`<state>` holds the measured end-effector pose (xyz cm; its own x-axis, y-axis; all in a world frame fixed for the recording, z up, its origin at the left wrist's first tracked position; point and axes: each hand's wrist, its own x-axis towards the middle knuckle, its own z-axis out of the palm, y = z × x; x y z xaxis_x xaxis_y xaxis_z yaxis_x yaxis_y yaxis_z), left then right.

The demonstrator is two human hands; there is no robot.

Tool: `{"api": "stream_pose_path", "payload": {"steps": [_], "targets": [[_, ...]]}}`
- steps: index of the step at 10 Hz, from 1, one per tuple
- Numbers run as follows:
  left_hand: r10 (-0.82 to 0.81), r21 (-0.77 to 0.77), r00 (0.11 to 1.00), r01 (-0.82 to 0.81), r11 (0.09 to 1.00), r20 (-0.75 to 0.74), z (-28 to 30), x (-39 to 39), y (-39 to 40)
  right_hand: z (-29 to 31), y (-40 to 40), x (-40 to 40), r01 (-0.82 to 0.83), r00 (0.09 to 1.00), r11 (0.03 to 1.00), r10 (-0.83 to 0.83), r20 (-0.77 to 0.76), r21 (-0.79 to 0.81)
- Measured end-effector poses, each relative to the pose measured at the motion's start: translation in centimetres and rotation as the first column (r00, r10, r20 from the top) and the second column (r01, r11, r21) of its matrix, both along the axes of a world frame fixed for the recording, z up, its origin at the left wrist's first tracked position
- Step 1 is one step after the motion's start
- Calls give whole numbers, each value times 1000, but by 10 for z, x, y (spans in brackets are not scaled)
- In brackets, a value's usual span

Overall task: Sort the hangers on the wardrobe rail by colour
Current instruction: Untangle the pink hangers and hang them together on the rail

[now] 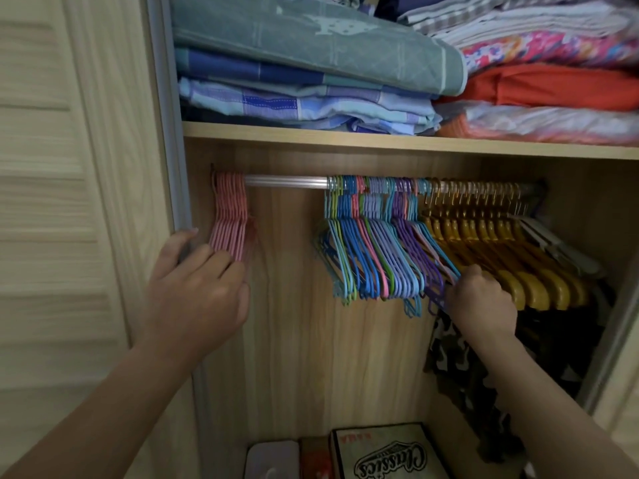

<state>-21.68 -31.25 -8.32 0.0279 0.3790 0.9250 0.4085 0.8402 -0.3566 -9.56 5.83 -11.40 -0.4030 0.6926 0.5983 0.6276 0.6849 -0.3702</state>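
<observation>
Left hand [197, 288] is resting curled fingers against the pink hangers [230, 223]; right hand [479, 299] is seemingly pinching a purple hanger [420, 257] beside the yellow hangers [511, 267].

Pink hangers [230, 216] far left on rail [285, 181], mixed hangers [380, 243] right.

One readable text, wardrobe floor.
White cardboard box with black border [387, 454]: "Classics" in black script lettering on top; small red print near its upper edge, too blurred to read.
</observation>
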Motion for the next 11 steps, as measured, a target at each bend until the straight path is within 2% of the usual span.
{"api": "stream_pose_path", "payload": {"steps": [3, 5, 6, 7, 9, 11], "targets": [[-14, 7, 1000, 14, 1000, 1, -1, 0, -1, 0, 8, -1, 20, 999, 999, -21, 30, 43], [-19, 14, 1000, 19, 1000, 2, -1, 1, 0, 12, 9, 2, -89, 990, 968, 112, -86, 236], [-8, 10, 1000, 8, 1000, 9, 0, 1, 1, 36, 7, -12, -74, 975, 963, 125, -185, 260], [4, -1, 1000, -4, 1000, 16, 0, 1, 0, 54, 8, -29, -95, 974, 959, 145, -175, 267], [17, -18, 999, -17, 1000, 31, 0, 1, -2, 51, 3, -24, -157, 985, 953, 170, -27, 257], [15, -64, 999, -13, 998, 31, -12, -1, -4, 5, -1, 24, -178, 981, 981, 172, 86, 73]]}}
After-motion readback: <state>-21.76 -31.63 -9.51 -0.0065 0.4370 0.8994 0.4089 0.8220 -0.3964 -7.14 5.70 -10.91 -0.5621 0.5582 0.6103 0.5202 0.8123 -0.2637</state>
